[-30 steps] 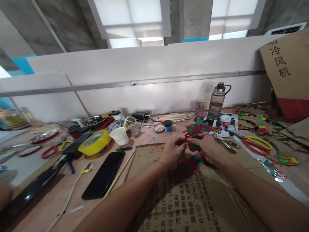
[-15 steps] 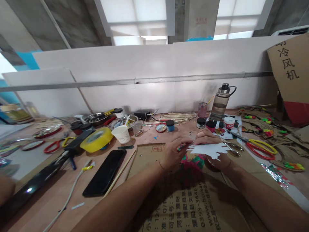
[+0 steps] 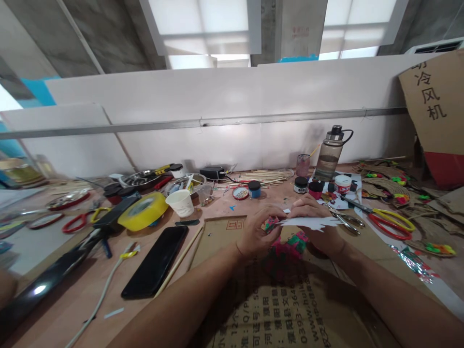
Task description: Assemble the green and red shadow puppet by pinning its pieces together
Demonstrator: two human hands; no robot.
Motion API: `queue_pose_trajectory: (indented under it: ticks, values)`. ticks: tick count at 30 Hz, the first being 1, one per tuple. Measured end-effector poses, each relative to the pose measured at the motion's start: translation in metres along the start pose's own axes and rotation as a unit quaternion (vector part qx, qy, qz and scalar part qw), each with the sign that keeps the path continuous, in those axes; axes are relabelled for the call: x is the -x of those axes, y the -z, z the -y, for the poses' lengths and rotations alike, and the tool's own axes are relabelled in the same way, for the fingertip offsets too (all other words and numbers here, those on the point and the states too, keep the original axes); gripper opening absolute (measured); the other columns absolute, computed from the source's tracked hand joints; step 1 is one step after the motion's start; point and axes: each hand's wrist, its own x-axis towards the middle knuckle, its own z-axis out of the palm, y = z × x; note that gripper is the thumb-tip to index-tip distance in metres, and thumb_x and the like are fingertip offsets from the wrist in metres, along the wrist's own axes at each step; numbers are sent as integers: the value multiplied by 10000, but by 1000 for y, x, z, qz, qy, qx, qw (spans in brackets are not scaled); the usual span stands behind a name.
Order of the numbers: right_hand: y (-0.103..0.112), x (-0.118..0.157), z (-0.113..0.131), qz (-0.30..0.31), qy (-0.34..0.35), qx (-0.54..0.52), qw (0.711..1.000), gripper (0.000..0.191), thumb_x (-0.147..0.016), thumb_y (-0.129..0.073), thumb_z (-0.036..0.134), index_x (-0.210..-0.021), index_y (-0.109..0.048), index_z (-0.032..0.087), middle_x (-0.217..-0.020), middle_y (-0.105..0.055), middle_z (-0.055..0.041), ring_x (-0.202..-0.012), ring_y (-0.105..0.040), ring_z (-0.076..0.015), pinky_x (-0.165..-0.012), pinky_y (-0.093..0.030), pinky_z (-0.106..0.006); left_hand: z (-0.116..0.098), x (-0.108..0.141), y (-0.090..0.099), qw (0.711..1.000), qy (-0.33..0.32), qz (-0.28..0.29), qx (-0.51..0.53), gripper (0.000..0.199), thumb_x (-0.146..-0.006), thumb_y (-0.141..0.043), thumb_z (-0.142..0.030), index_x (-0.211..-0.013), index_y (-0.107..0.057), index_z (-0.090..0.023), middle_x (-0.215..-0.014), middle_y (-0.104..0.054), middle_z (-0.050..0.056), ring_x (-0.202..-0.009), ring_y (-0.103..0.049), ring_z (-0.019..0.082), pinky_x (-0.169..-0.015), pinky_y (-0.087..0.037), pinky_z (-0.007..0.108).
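Observation:
A white paper cut-out [image 3: 308, 222] with a jagged edge is held up between my two hands, above a cardboard sheet [image 3: 224, 270]. My left hand [image 3: 258, 231] pinches its left end, where a pink and green patterned bit shows under the fingers. Fingers bent over the upper edge, my right hand [image 3: 311, 212] grips the other side; the paper covers part of this hand. Below the paper, pink and green paint marks [image 3: 288, 251] colour the cardboard.
Right of my hands lie metal pliers [image 3: 348, 222] and red-yellow scissors [image 3: 391, 222]. Paint jars [image 3: 300, 185] and a water bottle [image 3: 329, 154] stand behind. To the left are a black phone [image 3: 155, 263], a paper cup [image 3: 180, 203] and yellow tape [image 3: 143, 211].
The white cut-out has tilted to a flatter, narrower view, and more of the pink and green bit shows at my left hand. Both hands keep their grip.

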Motion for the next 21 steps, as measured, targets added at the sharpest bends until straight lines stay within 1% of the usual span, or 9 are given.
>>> queue_pose_trajectory:
  ticks: [2,5,7,9,12,16,18,21]
  values:
    - [-6,3,1,-21,-14,-26,999,233,-886,-578,351,-736,-718,239,-754,-689,-53,-743,-610,-194,-693,-523,-323,0,0,0,1000,-1,-1,0,94,-838,-578,-174,-920,-622,-185,-874,-711,60,-803,-659,152,-752,-523,272]
    - [-12,6,3,-34,-79,-88,992,197,-861,-619,355,-766,-745,237,-736,-716,-41,-708,-633,-194,-636,-519,-304,3,0,0,999,39,2,-6,53,-858,-580,-213,-873,-623,-186,-853,-713,57,-796,-656,156,-741,-518,273]
    - [-13,7,4,-19,-126,-122,984,227,-853,-617,367,-739,-754,227,-684,-707,-33,-634,-620,-180,-567,-493,-280,6,2,-2,996,84,4,-2,98,-870,-580,-266,-832,-625,-187,-811,-710,48,-766,-649,156,-723,-513,273]
    - [-13,6,4,6,-166,-133,977,270,-844,-612,391,-695,-750,213,-609,-669,-21,-560,-574,-159,-518,-452,-263,10,3,-3,991,128,10,22,163,-878,-576,-326,-809,-630,-189,-761,-702,35,-729,-640,152,-708,-507,271]
    - [-13,6,3,25,-217,-126,968,315,-820,-627,441,-632,-711,202,-556,-604,-4,-534,-507,-142,-509,-402,-255,15,5,-4,981,181,12,65,224,-879,-573,-393,-813,-638,-189,-720,-690,27,-695,-629,147,-691,-497,268]
    - [-17,8,0,18,-252,-157,955,355,-773,-671,506,-613,-666,189,-546,-548,11,-548,-459,-134,-531,-377,-255,19,5,-5,973,217,13,82,287,-862,-585,-441,-760,-643,-179,-726,-685,45,-708,-622,156,-672,-488,268]
    - [-18,8,0,14,-259,-177,950,345,-766,-680,502,-637,-671,182,-557,-552,10,-552,-454,-132,-543,-383,-257,20,5,-6,967,232,20,99,306,-857,-588,-456,-747,-639,-175,-727,-687,51,-706,-622,157,-670,-489,271]
    - [-19,6,3,-1,-264,-193,945,309,-758,-689,476,-677,-685,178,-592,-579,4,-559,-460,-130,-543,-391,-257,17,3,-7,957,256,23,138,301,-852,-597,-461,-778,-626,-171,-722,-691,48,-666,-618,147,-660,-491,270]
